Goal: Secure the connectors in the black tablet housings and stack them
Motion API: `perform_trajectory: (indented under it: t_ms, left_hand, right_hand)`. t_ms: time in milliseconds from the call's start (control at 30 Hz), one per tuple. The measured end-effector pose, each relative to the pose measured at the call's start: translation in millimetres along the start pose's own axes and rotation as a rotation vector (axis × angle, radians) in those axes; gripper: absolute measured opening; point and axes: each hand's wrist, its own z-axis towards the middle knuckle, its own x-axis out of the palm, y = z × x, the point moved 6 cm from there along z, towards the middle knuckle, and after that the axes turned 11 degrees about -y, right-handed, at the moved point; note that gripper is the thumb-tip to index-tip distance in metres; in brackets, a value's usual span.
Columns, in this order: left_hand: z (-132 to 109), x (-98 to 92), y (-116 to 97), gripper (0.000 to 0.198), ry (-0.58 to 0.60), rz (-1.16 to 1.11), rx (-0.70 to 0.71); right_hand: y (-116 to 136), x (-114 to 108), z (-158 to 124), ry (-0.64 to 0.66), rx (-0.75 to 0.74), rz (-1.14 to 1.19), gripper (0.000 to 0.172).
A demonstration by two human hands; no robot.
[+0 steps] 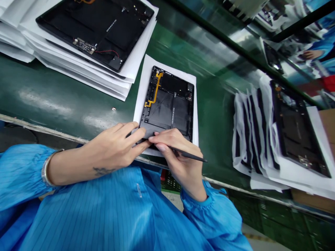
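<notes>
A black tablet back housing (163, 111) lies on a white sheet (142, 80), its inside facing up. A yellow-orange flex cable (156, 91) runs along its left side. My left hand (121, 144) grips the near left corner of the housing with bent fingers. Pinched in my right hand (179, 153) is a slim black tool (192, 157), perhaps tweezers or a pry stick; its back end points right. Its tip is hidden at the near edge of the housing, where the fingertips of both hands meet.
Another open housing (96, 31) tops a stack of white sheets (86, 75) at upper left. A small part (113, 109) lies on the green table (52, 94). At right stand upright housings between sheets (255, 129), beside another housing (299, 129). Beyond the divider, a person's hand (312, 54) shows.
</notes>
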Motion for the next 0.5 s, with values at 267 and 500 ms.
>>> perform_trajectory:
  t_ms: [267,500]
  left_hand:
    - [1.2,-0.3,1.4,0.029,0.002,-0.025,0.023]
    - [-3.7,-2.6,2.2,0.019,-0.102,-0.049,0.04]
  right_hand:
    - [0.0,-1.2,-0.2,0.002,-0.01,0.006,0.021]
    - [4.0,2.8,4.3,0.116,-0.043,0.007,0.015]
